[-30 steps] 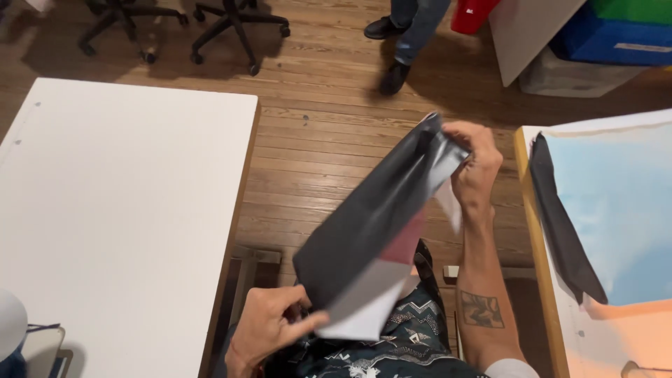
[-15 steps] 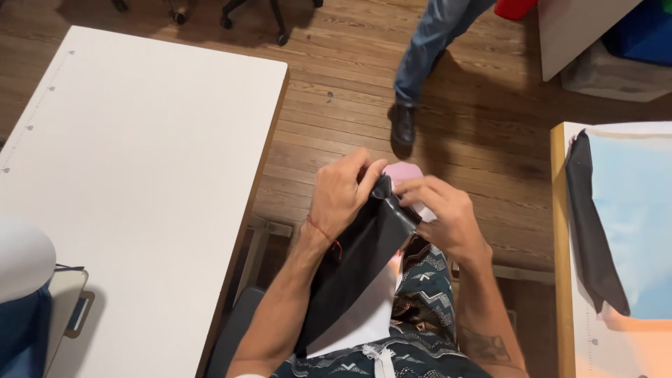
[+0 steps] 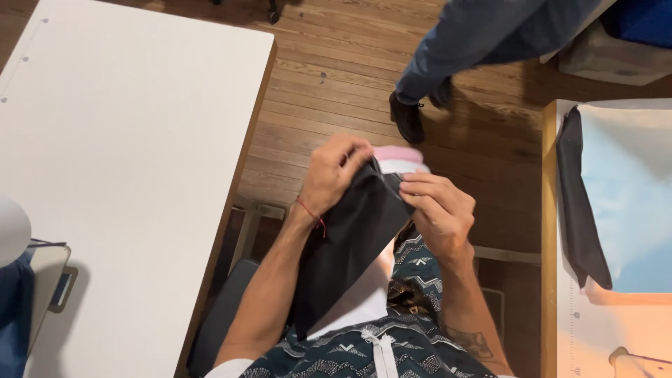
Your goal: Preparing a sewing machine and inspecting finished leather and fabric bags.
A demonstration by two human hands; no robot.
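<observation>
I hold a dark grey piece of fabric point(image 3: 346, 241) over my lap, with a pink and white layer point(image 3: 399, 155) showing at its top edge. My left hand point(image 3: 334, 173) pinches the top left corner of the cloth. My right hand point(image 3: 437, 210) grips the top edge just beside it, fingers closed on the fabric. The two hands sit close together. The cloth hangs down toward my patterned shirt point(image 3: 378, 350).
A white table point(image 3: 119, 140) fills the left side. On the right a wooden-edged table point(image 3: 549, 231) carries a dark cloth strip point(image 3: 581, 210) and light blue fabric point(image 3: 630, 182). Another person's leg and dark shoe point(image 3: 406, 115) stand on the wooden floor ahead.
My hands, far apart with the cloth stretched between them a second ago, have come together at its top edge. The other person has stepped closer.
</observation>
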